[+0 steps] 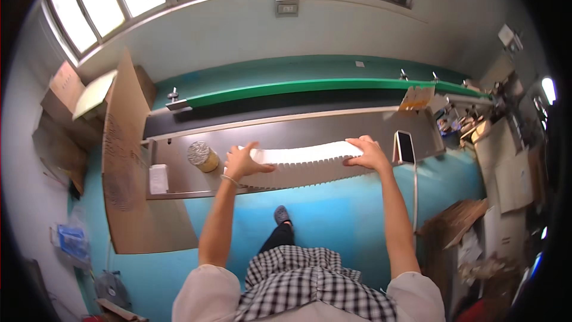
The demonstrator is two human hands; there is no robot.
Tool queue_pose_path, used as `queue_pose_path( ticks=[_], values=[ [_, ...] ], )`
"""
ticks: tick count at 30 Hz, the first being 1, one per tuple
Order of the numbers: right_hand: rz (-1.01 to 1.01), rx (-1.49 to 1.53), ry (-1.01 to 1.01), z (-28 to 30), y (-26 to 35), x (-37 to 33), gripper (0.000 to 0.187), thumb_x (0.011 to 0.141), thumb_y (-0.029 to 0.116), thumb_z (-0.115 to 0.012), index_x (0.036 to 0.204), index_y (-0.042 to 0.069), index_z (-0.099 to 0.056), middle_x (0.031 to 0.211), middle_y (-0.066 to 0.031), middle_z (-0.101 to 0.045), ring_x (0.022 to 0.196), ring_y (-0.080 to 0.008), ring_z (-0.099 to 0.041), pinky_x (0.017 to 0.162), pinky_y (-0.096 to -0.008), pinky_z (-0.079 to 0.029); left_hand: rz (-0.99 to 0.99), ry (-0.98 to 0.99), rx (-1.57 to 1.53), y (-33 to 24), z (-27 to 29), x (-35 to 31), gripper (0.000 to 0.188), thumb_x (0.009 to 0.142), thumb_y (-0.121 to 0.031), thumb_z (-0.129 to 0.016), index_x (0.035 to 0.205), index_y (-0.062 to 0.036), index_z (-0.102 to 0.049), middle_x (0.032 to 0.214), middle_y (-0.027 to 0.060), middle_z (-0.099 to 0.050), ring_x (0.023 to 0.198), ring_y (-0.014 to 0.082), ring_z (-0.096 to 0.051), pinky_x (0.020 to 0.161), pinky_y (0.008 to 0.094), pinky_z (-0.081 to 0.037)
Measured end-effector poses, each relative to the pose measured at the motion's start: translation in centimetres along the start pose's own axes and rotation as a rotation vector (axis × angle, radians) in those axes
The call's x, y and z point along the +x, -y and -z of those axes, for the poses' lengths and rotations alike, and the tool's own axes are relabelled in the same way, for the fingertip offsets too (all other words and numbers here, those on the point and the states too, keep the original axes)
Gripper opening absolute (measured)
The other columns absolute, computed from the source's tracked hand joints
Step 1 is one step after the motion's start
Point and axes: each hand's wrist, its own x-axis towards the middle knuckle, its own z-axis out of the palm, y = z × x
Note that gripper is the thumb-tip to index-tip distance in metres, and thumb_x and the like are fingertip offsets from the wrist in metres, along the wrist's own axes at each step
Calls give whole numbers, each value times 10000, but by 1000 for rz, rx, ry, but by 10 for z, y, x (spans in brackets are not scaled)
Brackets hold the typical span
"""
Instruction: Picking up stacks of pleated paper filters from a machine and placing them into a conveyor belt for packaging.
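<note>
A long white strip-like row point(304, 155) with a toothed near edge spans the space between my hands, above the metal worktop. It bows slightly downward in the middle. I cannot make out whether it is one piece or many thin ones pressed together. My left hand point(243, 161) is closed round its left end, thumb on the near side. At the right end my right hand point(368, 154) grips it the same way, fingers on top. A round, yellowish tin-like container point(203, 156) stands just left of my left hand.
The metal worktop point(286, 126) has a raised rim. A phone point(404, 146) stands at its right, a small white box point(158, 179) at its left. Behind runs a green rail point(298, 87) over a dark belt. A tall cardboard sheet point(123, 161) flanks the left; tools point(471, 128) crowd the right.
</note>
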Motion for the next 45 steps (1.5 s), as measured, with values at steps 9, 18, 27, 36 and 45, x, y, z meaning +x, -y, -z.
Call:
queue_pose_path(
  ticks=[9,18,27,36,45],
  values=[
    [-290,609,-32,-4,-122,64,510,895,438,-723,1142,-2,-646,995,-84,-693,988,-159,-643,875,-299,-494,272,-250,-747,54,-6,34,647,824,-401,-788,1193,60,-524,1079,236,-651,991,343,-644,819,394,-516],
    [-171,642,-59,-44,-47,43,661,780,184,-855,1242,-13,-425,1119,-156,-647,1027,-228,-642,866,-340,-530,76,-598,-233,12,-29,2,913,674,-428,-886,1315,65,-462,1155,206,-483,1119,389,-485,955,450,-427],
    [-64,541,-240,-53,-18,112,431,955,422,-648,997,-6,-623,970,-197,-682,861,-322,-659,754,-389,-498,101,-795,342,-28,-26,16,553,853,-263,-733,1318,-26,-551,1448,216,-440,1333,389,-406,1057,506,-311],
    [-372,1172,-45,-51,-50,129,271,973,281,-641,971,12,-673,894,-16,-643,789,-73,-532,680,-279,-454,-720,-255,-114,-208,-80,144,713,745,-453,-820,1313,-106,-565,1383,163,-520,1321,315,-468,1076,499,-332],
    [-403,1528,-189,-40,-92,183,265,936,225,-684,1054,2,-603,915,-61,-678,808,-122,-659,661,-255,-522,-697,10,-72,-207,-85,187,674,678,-599,-809,1068,-79,-629,1055,167,-674,953,367,-662,795,431,-535]
  ],
)
